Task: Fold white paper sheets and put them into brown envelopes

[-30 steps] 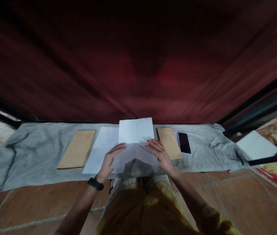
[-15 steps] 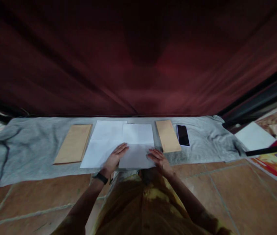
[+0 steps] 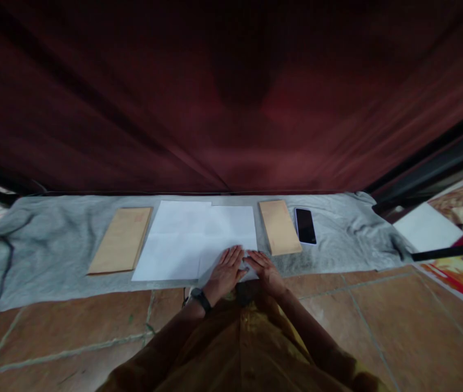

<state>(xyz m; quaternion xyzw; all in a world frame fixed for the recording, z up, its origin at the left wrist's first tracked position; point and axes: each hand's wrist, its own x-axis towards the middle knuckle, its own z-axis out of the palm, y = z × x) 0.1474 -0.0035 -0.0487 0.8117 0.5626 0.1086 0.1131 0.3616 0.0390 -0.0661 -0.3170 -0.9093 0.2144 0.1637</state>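
Observation:
Two creased white sheets of paper lie side by side on a grey cloth. My left hand rests flat on the near part of the right sheet, palm down with fingers stretched out. Close beside it, my right hand lies on that sheet's near right corner, its fingers extended; the two hands almost meet. The left sheet is untouched. Whatever paper edge lies under my fingers is hidden.
A stack of brown envelopes lies to the left, and another brown envelope to the right beside a dark phone. The grey cloth extends both ways. Dark red fabric hangs behind it.
My left hand has moved right across the right sheet, from its left edge to beside my right hand. My right hand stays almost in place at the near right corner.

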